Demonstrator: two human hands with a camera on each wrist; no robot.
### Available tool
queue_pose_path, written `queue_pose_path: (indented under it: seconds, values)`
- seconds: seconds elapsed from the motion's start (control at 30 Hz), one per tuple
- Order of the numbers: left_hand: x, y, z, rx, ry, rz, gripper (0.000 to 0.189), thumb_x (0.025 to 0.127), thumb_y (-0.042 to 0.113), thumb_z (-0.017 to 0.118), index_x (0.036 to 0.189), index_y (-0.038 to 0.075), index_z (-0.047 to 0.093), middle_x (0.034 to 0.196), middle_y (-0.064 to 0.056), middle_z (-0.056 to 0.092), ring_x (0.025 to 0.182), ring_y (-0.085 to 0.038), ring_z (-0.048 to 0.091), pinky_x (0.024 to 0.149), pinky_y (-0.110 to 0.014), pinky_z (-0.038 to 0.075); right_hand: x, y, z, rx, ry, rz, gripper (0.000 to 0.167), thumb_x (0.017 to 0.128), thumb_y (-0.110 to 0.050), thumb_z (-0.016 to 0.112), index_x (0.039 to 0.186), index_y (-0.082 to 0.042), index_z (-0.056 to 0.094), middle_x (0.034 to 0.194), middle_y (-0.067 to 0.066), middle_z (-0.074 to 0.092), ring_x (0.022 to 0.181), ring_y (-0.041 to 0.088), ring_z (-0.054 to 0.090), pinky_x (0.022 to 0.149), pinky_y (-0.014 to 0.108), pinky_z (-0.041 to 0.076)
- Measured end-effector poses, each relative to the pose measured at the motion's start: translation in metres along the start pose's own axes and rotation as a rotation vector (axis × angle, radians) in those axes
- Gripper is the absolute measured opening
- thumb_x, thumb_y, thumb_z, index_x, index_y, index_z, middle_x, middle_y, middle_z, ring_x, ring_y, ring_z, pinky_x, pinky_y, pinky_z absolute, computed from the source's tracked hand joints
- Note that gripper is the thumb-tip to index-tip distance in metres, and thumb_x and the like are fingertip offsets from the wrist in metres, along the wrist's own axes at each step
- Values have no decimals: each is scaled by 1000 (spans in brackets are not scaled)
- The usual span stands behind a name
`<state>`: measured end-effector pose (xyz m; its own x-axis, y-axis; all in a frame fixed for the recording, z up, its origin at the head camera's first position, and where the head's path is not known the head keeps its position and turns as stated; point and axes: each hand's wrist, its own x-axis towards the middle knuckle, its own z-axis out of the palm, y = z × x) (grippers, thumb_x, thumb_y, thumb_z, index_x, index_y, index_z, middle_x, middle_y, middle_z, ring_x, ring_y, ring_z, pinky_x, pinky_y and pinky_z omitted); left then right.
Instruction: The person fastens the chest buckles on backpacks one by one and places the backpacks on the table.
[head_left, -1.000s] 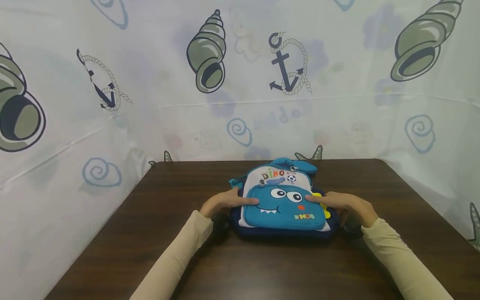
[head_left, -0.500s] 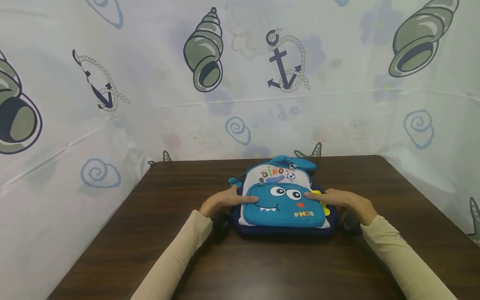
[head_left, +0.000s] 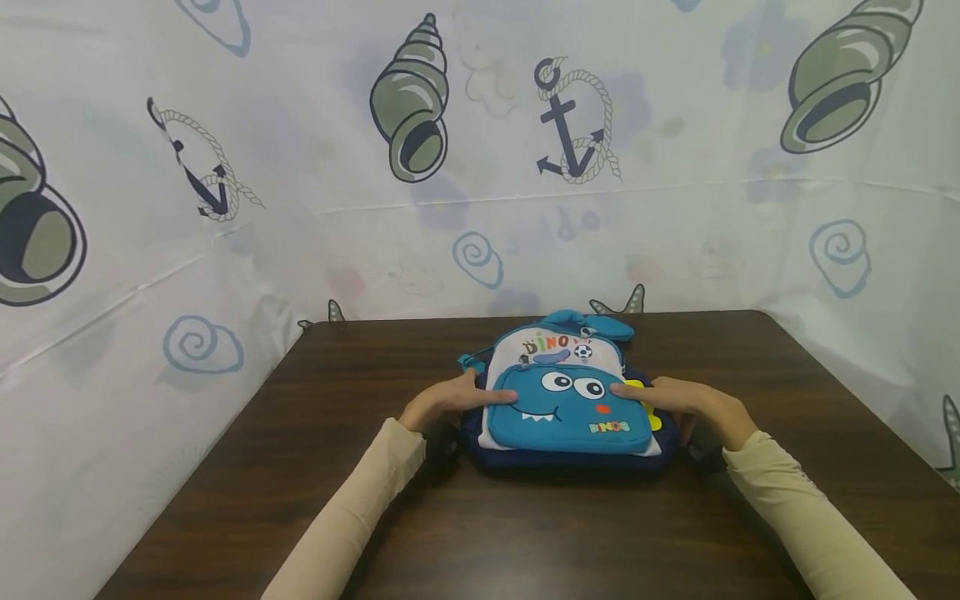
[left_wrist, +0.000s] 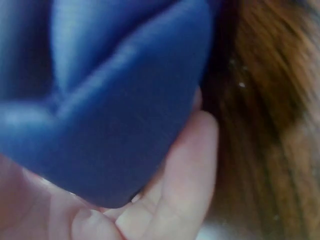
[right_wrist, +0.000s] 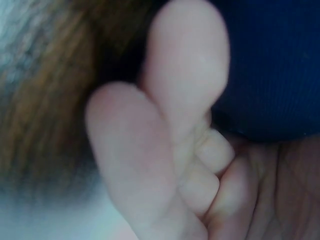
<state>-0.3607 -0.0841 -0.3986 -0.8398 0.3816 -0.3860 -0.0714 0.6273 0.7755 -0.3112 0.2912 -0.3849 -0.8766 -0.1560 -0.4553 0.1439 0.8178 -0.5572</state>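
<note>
Far L: wall cloth [head_left: 495, 150] w/ shell drawings. Then L sleeve [head_left: 348, 508], light tan, comes up from the near side.

Next, L hand [head_left: 452, 400]. It's on the bag's L side: looks like the thumb lies straight on the blue front, & in the L wrist cam its fingers [left_wrist: 190, 170] bend round a dark blue edge. So it grips the bag.

Just by it is a small blue strap [head_left: 472, 362] at the bag's L side.

Mid: the kid's bag [head_left: 562, 425], flat on its back on the brown counter [head_left: 570, 533], right btwn the 2 hands. Smile & big eyes face up. Top loop [head_left: 566, 317] is at the far end, bottom edge is nearest the person. Long way prob. runs near-to-far, but the slanted view squashes it, so can't be sure. Hands hold it across, L side & R side. Neither is nearer; both touch it.

R of the face: yellow spikes [head_left: 655, 421], partly under R hand [head_left: 693, 404]. That hand holds the R side, thumb (I think) on the front, fingers [right_wrist: 187, 65] down beside the dark blue cloth; tips' exact spot blurry.

Last, R sleeve [head_left: 802, 500], same tan.
</note>
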Motion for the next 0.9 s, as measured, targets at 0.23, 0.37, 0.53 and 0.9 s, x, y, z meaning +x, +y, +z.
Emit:
queue_pose_path:
  seconds: [0.23,0.37,0.53,0.9]
  values:
    - [-5,4,-2,-8,25,-18,114,78,68,71,156,8,15,143,-19,45,114,-33,59,99,-56,51,1,-2,-2,-6,16,-7,104,86,-79,45,145,5,33,121,21,60,90,28,67,70,45,61]
    - [0,0,-1,-4,17,-13,115,76,70,72,155,9,17,142,-19,45,115,-34,59,97,-56,52,0,1,0,-8,22,-11,103,87,-78,46,145,6,33,122,21,59,92,28,67,71,45,61]
    - [1,-3,2,-9,7,-5,115,75,70,72,155,8,17,140,-20,47,112,-34,60,96,-57,52,1,4,3,-3,19,-2,102,87,-78,46,145,6,34,121,20,60,90,28,68,71,45,61]
    - [-1,0,2,-35,-3,10,112,77,67,73,155,9,18,135,-19,52,108,-32,64,93,-57,54,2,4,1,-8,15,3,103,87,-78,45,144,7,35,119,21,60,88,28,68,69,44,61]
